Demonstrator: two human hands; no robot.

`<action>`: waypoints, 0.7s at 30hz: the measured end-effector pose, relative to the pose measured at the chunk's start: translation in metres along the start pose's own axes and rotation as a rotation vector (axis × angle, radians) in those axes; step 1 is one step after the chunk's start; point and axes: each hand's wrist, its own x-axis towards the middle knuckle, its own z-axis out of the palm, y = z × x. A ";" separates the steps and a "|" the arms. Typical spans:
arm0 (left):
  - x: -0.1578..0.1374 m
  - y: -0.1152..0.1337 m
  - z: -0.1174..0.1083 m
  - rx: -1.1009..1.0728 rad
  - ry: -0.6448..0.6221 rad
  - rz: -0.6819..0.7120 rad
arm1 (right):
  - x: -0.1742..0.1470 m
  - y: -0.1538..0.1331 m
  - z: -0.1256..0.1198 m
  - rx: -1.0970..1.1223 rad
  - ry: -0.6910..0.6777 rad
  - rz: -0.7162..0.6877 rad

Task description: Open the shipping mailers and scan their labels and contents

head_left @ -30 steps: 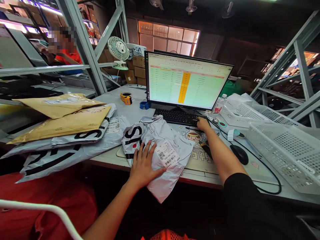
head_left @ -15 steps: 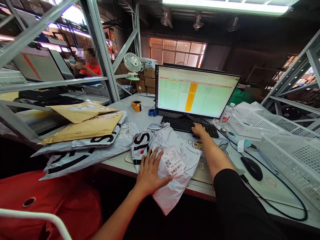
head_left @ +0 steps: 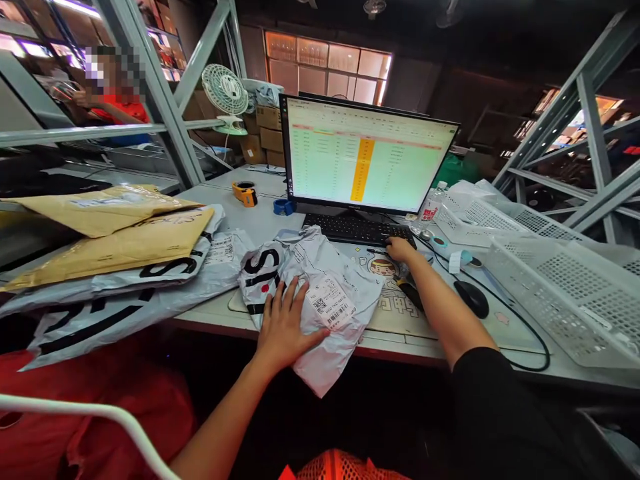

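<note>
My left hand (head_left: 285, 327) lies with spread fingers on a grey-white plastic mailer bag (head_left: 350, 283), beside its printed shipping label with a QR code and barcode. The bag's lower corner hangs over the desk's front edge. My right hand (head_left: 401, 249) rests at the right end of the black keyboard (head_left: 345, 229), fingertips on the keys and nothing seen in its grip. Behind the keyboard stands a monitor (head_left: 320, 160) showing a spreadsheet with one orange column. Under my right forearm, partly hidden, is a black-and-yellow object (head_left: 411, 293) on the cartoon desk mat (head_left: 395, 320).
Stacked padded envelopes (head_left: 130, 247) and mailers lie left. Tape rolls (head_left: 245, 193) and a small fan (head_left: 225, 93) stand behind. To the right are a mouse (head_left: 471, 298), a bottle (head_left: 433, 203) and white perforated baskets (head_left: 565, 293). A person in red (head_left: 120, 110) is beyond the frame.
My right hand has shifted right along the keyboard to its end. My left hand stays on the mailer bag. The camera view has turned, so the scene sits farther left and higher.
</note>
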 end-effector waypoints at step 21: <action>-0.002 -0.001 0.003 0.002 0.011 -0.002 | -0.110 0.018 -0.044 -0.009 0.308 0.095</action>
